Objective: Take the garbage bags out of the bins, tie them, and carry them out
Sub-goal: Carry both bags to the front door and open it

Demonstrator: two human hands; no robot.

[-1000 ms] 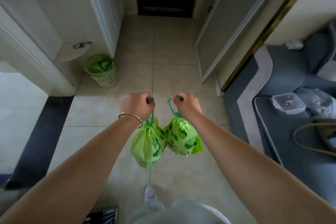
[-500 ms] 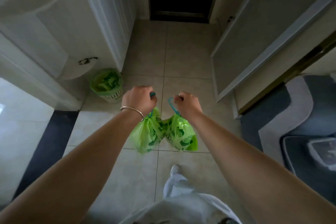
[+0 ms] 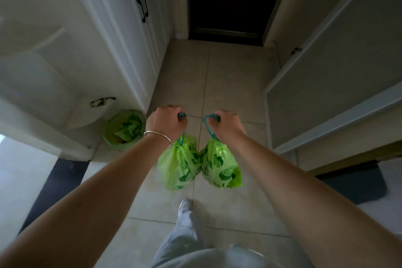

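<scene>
We carry two tied green garbage bags over the tiled floor point(image 3: 235, 85): our left hand point(image 3: 166, 123) is fisted tight round the teal drawstring of the left bag point(image 3: 178, 165), and our right hand point(image 3: 227, 125) is fisted round the drawstring loop of the right bag point(image 3: 219, 165). The bags hang touching between our forearms. A lined bin point(image 3: 125, 129) stands to the left by the white cabinet point(image 3: 121, 35), with the dark doorway point(image 3: 228, 0) far ahead.

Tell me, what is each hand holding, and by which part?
The left hand holds one green garbage bag by its blue drawstring loop; the right hand holds a second green bag the same way.
</scene>
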